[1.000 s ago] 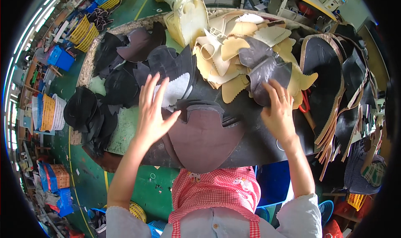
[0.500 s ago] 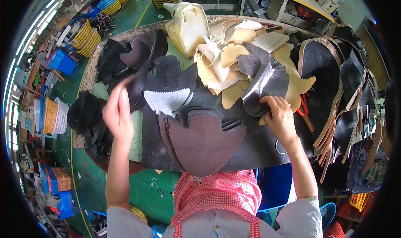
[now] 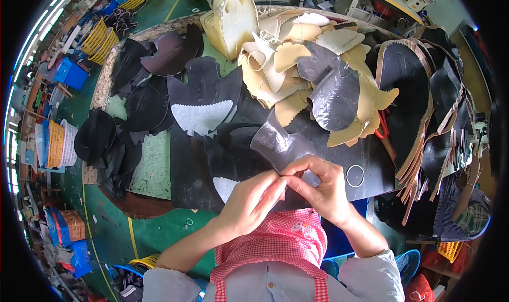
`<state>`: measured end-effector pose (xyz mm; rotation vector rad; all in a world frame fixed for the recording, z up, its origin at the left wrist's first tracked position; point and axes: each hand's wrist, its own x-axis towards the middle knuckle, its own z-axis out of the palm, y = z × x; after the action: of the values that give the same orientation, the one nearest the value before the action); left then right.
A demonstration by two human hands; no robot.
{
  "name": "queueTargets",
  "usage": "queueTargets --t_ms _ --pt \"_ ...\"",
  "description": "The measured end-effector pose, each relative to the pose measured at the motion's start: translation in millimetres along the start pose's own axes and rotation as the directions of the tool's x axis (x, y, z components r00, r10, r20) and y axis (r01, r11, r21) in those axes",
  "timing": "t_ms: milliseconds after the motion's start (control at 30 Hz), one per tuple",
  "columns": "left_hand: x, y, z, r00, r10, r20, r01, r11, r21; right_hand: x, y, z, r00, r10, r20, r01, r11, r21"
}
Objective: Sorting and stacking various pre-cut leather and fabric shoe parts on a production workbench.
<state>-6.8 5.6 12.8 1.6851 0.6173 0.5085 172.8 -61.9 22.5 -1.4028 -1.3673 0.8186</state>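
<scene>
In front of my apron, my two hands meet at the lower edge of a glossy dark leather-like piece [image 3: 281, 143] with a curved outline. My right hand [image 3: 323, 189] pinches this edge between thumb and fingers. My left hand [image 3: 253, 202] is closed beside it, fingertips pressed together at the same edge; any small thing between them is hidden. Beneath lie matte black cut pieces [image 3: 233, 161], one with a white patch [image 3: 225, 188] partly covered by my left hand. Farther off, another glossy dark piece [image 3: 335, 101] rests on a heap of cream and tan cut pieces [image 3: 291, 108].
Black pieces with a white zigzag-edged patch [image 3: 201, 116] lie left of centre, more dark pieces [image 3: 95, 140] at far left. A cream plastic container [image 3: 231, 26] stands at the back. Red-handled scissors [image 3: 383, 127], a ring [image 3: 355, 176] and hanging black strips [image 3: 405, 84] are at right.
My left hand came from the far left to the middle. My right hand left the heap with a glossy piece. The brown-faced piece in the middle no longer shows; black ones with white show there.
</scene>
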Motion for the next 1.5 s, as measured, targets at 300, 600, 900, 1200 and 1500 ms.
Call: queueTargets --t_ms 300,600,900,1200,1500 --pt "-1.8 -5.7 8.2 1.0 0.001 -0.028 0.002 0.996 0.094 -26.1 1.8 -1.1 0.993 0.115 0.024 -0.117 0.983 0.142" --pt "-6.9 -11.1 18.1 0.992 0.124 -0.025 -0.099 0.887 0.451 -22.7 -4.8 0.8 0.99 0.116 -0.082 -0.122 0.99 -0.067" --pt "-8.4 -13.1 4.1 0.925 -0.343 0.163 0.38 0.83 -0.408 -14.3 7.0 -0.1 0.912 0.348 0.217 -0.409 0.806 0.429" --pt "-20.1 -18.4 -12.2 0.967 -0.16 0.199 0.235 0.863 -0.447 8.9 46.0 -30.2 0.93 0.31 -0.199 -0.237 0.918 0.319" --pt "11.9 -12.1 -3.2 0.981 -0.178 -0.078 0.141 0.928 -0.344 -0.4 -4.8 2.6 0.981 0.133 -0.139 -0.091 0.958 0.274"
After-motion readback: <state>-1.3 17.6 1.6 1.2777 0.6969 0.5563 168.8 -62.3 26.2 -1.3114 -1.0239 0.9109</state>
